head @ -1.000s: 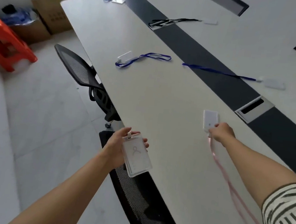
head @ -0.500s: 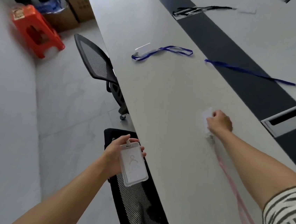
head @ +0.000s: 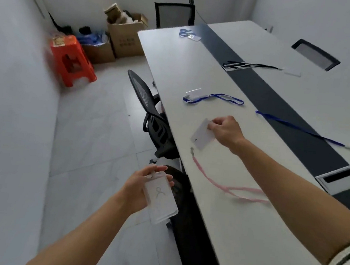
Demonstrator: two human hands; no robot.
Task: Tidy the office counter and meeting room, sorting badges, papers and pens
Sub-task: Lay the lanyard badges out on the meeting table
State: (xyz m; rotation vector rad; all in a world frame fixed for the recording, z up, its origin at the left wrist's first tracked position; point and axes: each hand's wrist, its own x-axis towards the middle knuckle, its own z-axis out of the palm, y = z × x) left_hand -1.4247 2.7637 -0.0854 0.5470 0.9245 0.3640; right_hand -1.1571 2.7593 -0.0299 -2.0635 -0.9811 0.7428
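- Since a moment ago, right grip (head: 226,130) has lifted the white badge (head: 201,138) off the bench (head: 176,67), pinching its far edge.
- Left grip (head: 140,186) holds a clear sleeve (head: 161,204), near-left.
- Badge seems light, stiff, slick: pinch edges.

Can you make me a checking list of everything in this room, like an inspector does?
surface: white table with a dark centre strip.
job's things: clear badge holder; white card; pink lanyard lying on the table; blue lanyard and black lanyard farther up, others beyond.
clutter: open cardboard boxes on the floor in the corner.
grips: left grip holds the badge holder; right grip pinches the card.
cables: nothing seen; one hatch in the strip.
surroundings: orange stool, mesh chairs, pale walls.
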